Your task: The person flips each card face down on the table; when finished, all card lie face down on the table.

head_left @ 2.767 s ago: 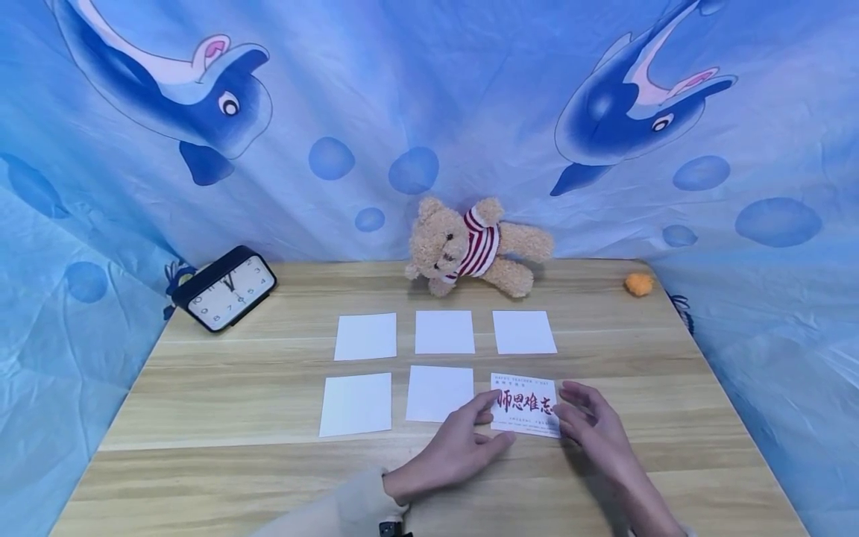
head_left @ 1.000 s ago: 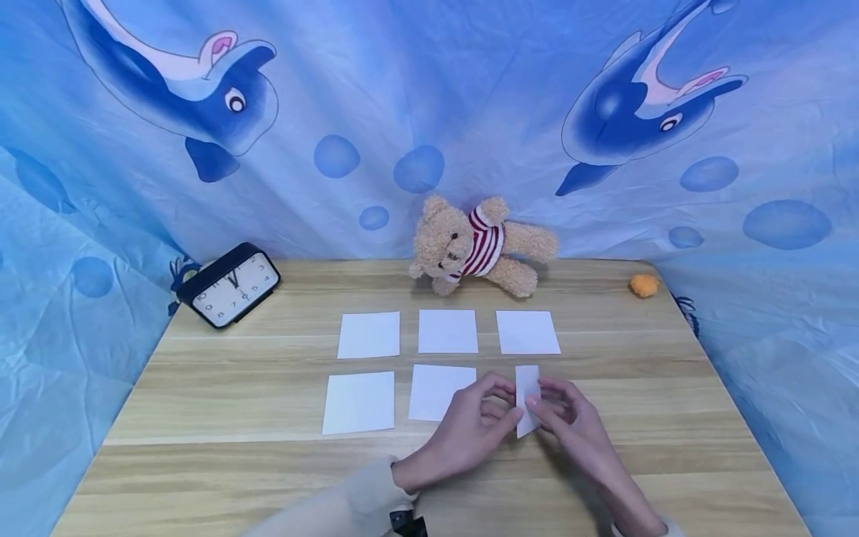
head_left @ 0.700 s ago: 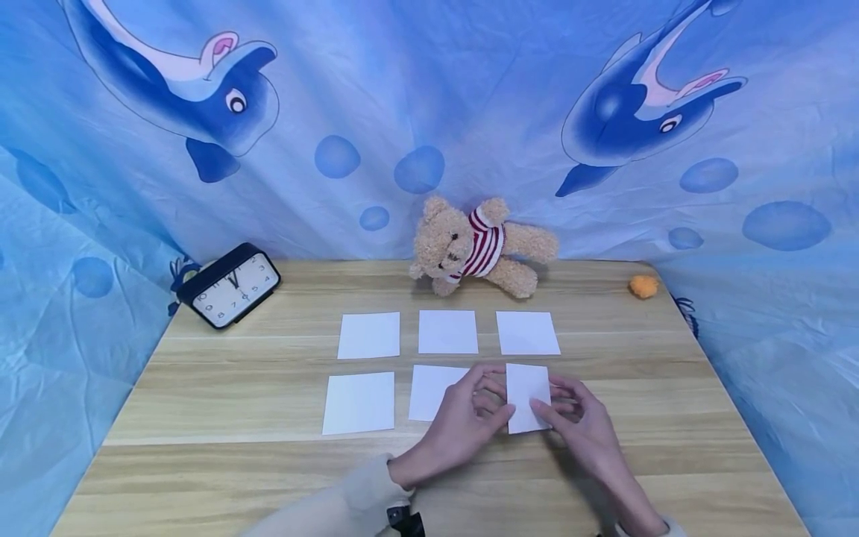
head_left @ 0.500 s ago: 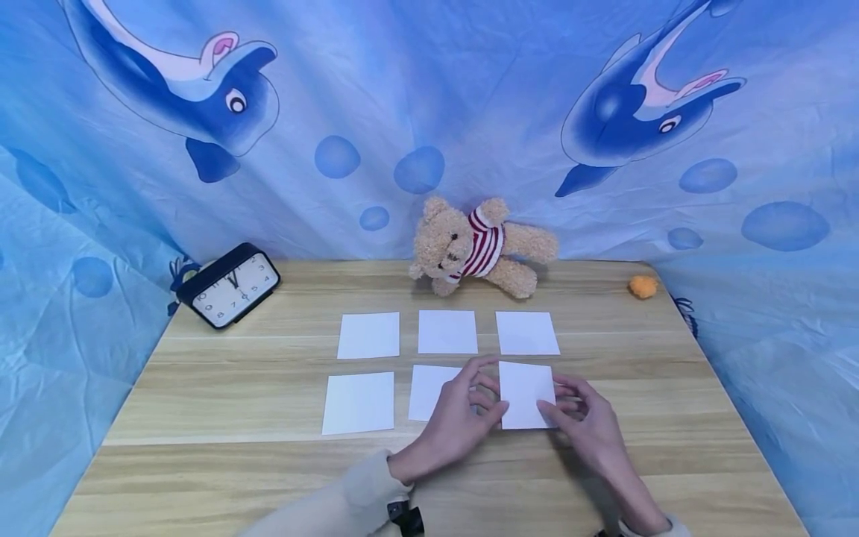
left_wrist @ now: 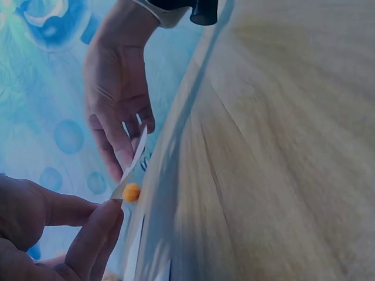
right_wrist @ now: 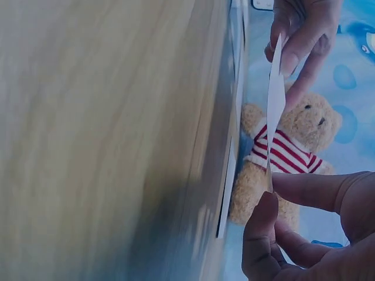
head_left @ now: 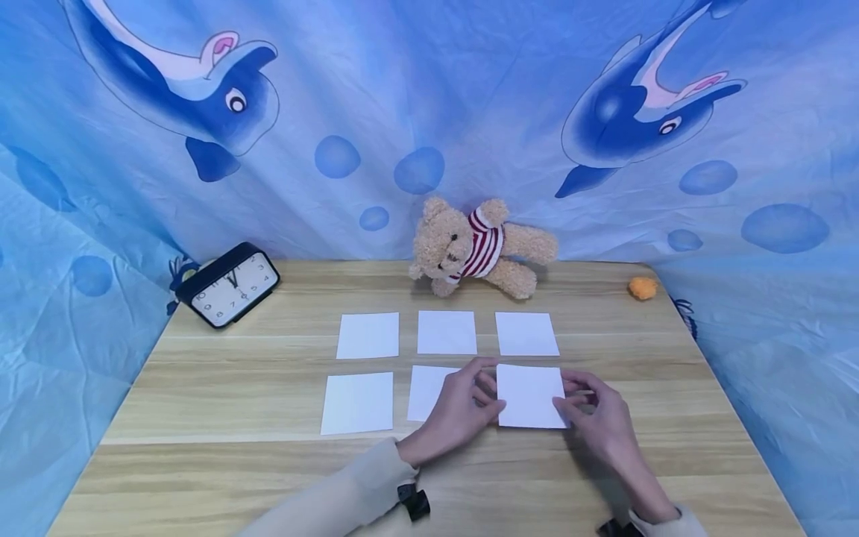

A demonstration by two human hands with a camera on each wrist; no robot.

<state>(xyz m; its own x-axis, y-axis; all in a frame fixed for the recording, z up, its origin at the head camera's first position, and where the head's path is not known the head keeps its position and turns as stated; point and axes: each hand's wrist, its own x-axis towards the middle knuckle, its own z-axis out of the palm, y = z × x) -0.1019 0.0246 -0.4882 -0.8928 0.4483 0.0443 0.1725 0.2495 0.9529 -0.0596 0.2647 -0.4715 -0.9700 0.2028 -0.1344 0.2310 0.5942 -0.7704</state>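
Note:
A square white card (head_left: 530, 397) is held between both hands at the right of the front row, its blank face up. My left hand (head_left: 458, 409) pinches the left edge between thumb and fingers. At the opposite edge, my right hand (head_left: 604, 419) pinches the card the same way. Both wrist views show this card (right_wrist: 276, 102) nearly edge-on, raised off the tabletop. Its underside is hidden in the head view. Just left of it lies another blank card (head_left: 424, 391), partly covered by my left hand.
A blank card (head_left: 357, 403) lies front left, and three more, among them a back right card (head_left: 526, 333), form the rear row. Behind them lies a teddy bear (head_left: 479, 246). A clock (head_left: 231, 287) stands left; an orange fuzzy ball (head_left: 642, 289) sits right.
The card lay with its red Chinese writing up; both hands have lifted and turned it over, so the blank face shows. Lately it has swung flatter and my right hand has shifted slightly right.

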